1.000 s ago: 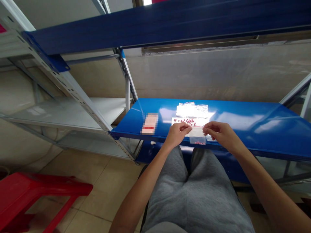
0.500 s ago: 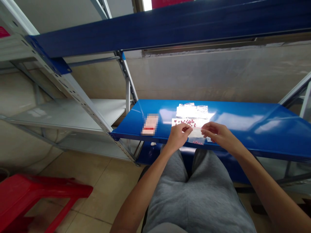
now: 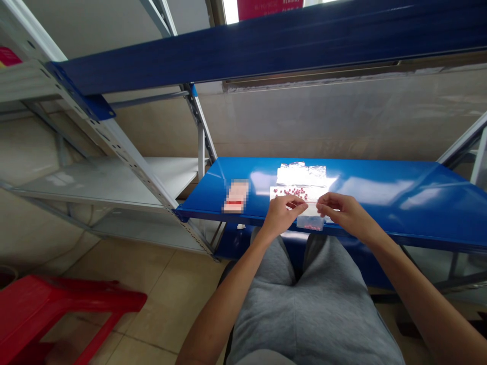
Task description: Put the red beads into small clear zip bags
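A small clear zip bag hangs at the shelf's front edge, with some red bead-like pieces in its bottom. Along its top runs a thin red line. My left hand is closed, its thumb and fingertips pinching the bag's top at the left. At the top right corner, my right hand is closed on the bag in the same way. Just behind my hands, several small red beads lie scattered on a white sheet. The sheet's front part is partly hidden by my hands and the bag.
Shiny clear packets lie on the blue shelf behind the sheet. A blurred-out pinkish item is at its left. A blue beam crosses above. On the floor at left stands a red stool.
My left hand has shifted slightly right along the bag's top, closer to my right hand. The bag hangs a little lower and flatter. The camera view has moved slightly.
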`<state>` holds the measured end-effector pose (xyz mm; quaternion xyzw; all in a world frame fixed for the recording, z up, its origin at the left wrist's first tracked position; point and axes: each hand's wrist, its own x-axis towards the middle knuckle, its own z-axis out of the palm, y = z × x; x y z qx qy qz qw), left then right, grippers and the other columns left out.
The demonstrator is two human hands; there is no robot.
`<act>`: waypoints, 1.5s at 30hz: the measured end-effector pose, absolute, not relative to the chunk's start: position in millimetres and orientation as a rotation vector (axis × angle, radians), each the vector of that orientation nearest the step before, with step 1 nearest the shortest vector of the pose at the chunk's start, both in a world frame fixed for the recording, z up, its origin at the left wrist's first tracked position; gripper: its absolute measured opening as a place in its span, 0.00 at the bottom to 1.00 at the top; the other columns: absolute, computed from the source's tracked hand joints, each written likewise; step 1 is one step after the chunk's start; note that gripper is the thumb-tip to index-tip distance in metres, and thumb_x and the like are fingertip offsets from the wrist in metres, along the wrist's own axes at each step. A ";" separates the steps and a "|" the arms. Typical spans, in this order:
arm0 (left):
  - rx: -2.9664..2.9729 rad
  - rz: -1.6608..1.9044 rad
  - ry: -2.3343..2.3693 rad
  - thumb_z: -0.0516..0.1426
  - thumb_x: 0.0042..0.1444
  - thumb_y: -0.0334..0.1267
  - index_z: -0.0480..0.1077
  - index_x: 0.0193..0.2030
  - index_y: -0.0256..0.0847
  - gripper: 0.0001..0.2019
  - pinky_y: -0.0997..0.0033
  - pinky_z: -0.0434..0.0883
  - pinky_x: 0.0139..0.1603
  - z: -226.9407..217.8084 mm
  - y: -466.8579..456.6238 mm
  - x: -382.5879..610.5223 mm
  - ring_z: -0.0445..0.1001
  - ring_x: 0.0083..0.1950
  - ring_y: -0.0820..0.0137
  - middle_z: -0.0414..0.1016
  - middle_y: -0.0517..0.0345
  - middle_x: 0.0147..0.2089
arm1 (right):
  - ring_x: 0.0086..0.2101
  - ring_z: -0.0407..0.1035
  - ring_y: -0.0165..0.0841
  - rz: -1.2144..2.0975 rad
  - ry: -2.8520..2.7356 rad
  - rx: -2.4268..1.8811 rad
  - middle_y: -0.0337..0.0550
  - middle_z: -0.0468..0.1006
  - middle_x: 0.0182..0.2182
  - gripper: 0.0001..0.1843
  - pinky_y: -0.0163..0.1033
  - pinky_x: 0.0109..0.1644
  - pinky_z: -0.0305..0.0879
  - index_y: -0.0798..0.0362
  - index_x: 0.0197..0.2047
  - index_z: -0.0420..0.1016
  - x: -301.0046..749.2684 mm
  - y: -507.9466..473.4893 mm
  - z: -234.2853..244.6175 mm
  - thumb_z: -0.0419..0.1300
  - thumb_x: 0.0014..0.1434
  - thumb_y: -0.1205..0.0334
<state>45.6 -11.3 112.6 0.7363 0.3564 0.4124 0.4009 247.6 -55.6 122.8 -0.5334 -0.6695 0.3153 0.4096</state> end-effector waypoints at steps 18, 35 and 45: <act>1.868 1.032 0.876 0.62 0.60 0.38 0.80 0.34 0.38 0.07 0.68 0.73 0.46 106.7 -14.7 53.7 0.79 0.40 0.66 0.83 0.54 0.37 | 0.30 0.71 0.36 0.743 -1.819 -1.389 0.44 0.79 0.27 0.16 0.41 0.37 0.67 0.51 0.31 0.77 249.3 -56.2 124.9 0.61 0.59 0.47; 1.925 0.917 0.847 0.62 0.61 0.39 0.80 0.38 0.36 0.08 0.72 0.67 0.36 106.9 -15.4 54.0 0.73 0.33 0.71 0.80 0.56 0.33 | 0.29 0.74 0.36 0.797 -1.842 -1.413 0.42 0.82 0.27 0.13 0.40 0.37 0.68 0.52 0.32 0.82 256.1 -56.8 127.2 0.63 0.57 0.51; 1.836 0.964 0.774 0.66 0.58 0.39 0.81 0.43 0.39 0.08 0.72 0.71 0.39 101.2 -27.0 67.2 0.76 0.35 0.70 0.81 0.56 0.35 | 0.36 0.80 0.44 0.850 -1.871 -1.452 0.46 0.86 0.33 0.14 0.44 0.40 0.73 0.50 0.36 0.87 288.7 -58.6 136.7 0.67 0.54 0.50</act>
